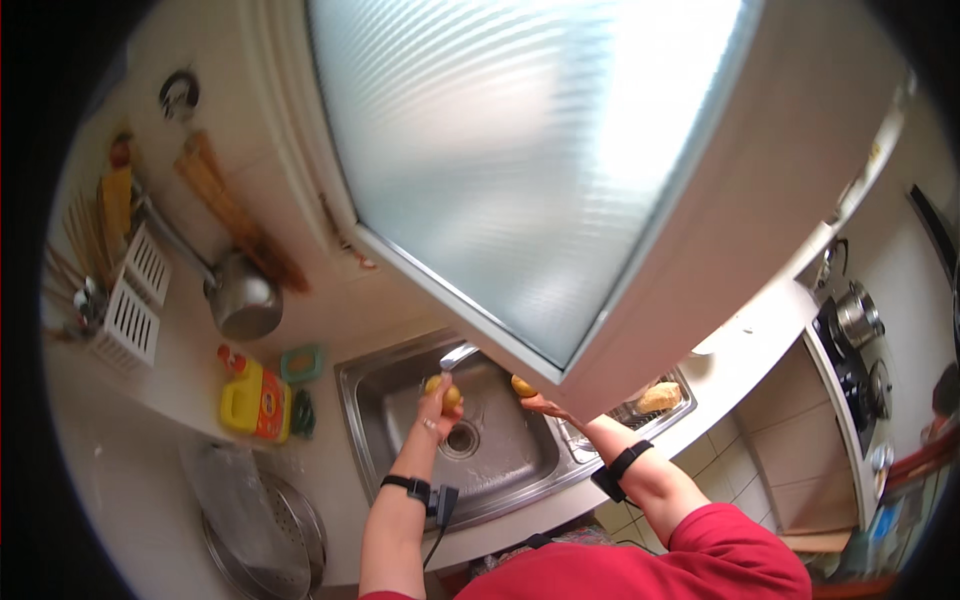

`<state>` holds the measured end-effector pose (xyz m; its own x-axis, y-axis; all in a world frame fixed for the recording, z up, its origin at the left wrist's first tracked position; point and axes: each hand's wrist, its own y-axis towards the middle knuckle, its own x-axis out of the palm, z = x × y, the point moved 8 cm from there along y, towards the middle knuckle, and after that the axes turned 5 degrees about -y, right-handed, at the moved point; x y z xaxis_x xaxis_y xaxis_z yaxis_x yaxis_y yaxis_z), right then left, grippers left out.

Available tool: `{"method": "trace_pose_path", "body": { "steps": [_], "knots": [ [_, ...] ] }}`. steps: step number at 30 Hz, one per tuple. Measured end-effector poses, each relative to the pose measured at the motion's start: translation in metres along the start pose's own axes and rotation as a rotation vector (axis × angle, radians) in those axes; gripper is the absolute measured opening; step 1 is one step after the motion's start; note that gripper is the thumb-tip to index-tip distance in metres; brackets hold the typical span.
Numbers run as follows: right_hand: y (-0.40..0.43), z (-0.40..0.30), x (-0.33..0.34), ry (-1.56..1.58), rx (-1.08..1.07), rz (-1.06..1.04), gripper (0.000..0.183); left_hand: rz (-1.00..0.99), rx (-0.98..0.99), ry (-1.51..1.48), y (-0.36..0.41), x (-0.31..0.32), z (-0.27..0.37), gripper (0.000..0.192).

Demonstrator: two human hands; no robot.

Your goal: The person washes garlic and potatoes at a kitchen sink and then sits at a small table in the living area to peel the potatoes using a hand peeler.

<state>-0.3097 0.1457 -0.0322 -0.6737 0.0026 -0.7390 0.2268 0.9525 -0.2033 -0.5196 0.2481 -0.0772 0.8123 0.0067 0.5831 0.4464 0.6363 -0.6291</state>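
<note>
My left hand is over the stainless steel sink and grips a round yellow fruit or vegetable, possibly a potato. Just behind it is the tip of the chrome faucet; the rest of the faucet goes behind a cabinet. A second yellow piece rests in my right hand, at the sink's right side. The cabinet corner hides part of that hand. Between and below the hands, the drain shows on the wet basin floor. Both forearms carry black straps with small devices.
A frosted-glass cabinet door juts over the sink. Left of the basin stand a yellow detergent jug, a green soap dish and a metal colander. On the drainboard's rack at right lies a pale yellow-brown item. Beyond is a stove with a pot.
</note>
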Motion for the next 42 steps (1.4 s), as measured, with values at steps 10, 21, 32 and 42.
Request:
{"method": "trace_pose_path", "body": {
  "steps": [10,21,32,42],
  "knots": [
    [0.025,-0.021,-0.101,-0.591,-0.383,0.394,0.061,0.297,-0.038,0.243,-0.055,-0.057,-0.052,0.048],
    [0.011,-0.009,-0.095,-0.468,-0.41,0.176,0.069,0.423,0.114,-0.18,-0.068,-0.061,-0.097,0.059],
    [0.014,0.04,0.092,0.608,0.009,-0.373,0.072,-0.413,0.16,-0.361,-0.122,0.144,-0.129,0.09],
    [-0.049,-0.03,0.009,0.17,-0.129,-0.384,0.044,-0.108,0.277,-0.505,-0.142,0.072,-0.125,0.06]
  ]
}}
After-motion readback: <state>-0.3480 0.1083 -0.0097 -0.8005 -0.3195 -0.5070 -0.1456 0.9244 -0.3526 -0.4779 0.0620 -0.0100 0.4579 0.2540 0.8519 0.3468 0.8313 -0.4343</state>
